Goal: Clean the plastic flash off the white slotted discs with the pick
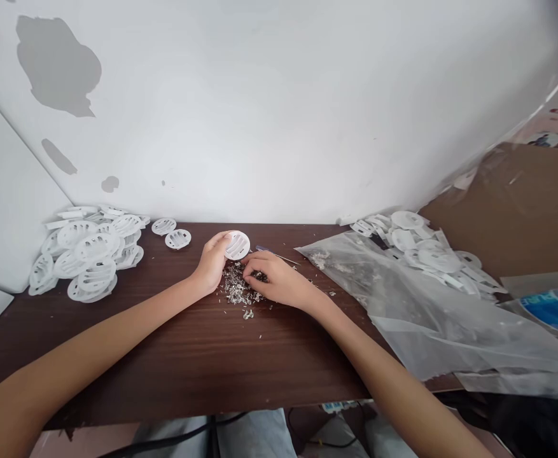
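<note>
My left hand is closed around a round white slotted plastic disc, held upright just above the dark wooden table. My right hand lies knuckles up beside it, fingers curled over a small heap of white plastic shavings. A thin tool with a purple handle lies on the table just behind the right hand. Whether the right fingers pinch anything is hidden.
A pile of the same white discs fills the table's left end, with two loose ones nearby. A clear plastic bag covers the right side, more discs behind it. A white wall rises at the back.
</note>
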A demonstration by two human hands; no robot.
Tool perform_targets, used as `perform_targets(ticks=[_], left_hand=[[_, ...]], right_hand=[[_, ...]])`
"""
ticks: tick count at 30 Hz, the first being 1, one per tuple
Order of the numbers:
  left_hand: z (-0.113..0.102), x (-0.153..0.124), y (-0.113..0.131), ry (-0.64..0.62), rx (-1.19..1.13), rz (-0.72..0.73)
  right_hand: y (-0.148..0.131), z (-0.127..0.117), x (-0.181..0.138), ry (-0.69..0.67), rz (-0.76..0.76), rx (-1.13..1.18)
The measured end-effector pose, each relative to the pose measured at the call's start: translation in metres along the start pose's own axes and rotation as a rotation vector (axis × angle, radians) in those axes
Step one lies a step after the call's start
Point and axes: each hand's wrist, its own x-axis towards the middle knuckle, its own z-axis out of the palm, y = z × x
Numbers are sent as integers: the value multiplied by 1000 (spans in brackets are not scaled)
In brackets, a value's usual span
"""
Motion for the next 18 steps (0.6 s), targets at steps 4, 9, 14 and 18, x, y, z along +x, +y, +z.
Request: perform_targets(ticks=[4,9,14,18], left_hand=[[0,-1,0,47,-36,44],[0,-1,-1,45,-33,53],[0,0,-1,21,-27,52],[0,-1,-1,14,-1,40]], right_hand=[[9,-1,0,84,21,-2],[12,-4,-4,68,54,14],[6,-3,-6,23,86,10],[1,0,-5,-1,87,-6]])
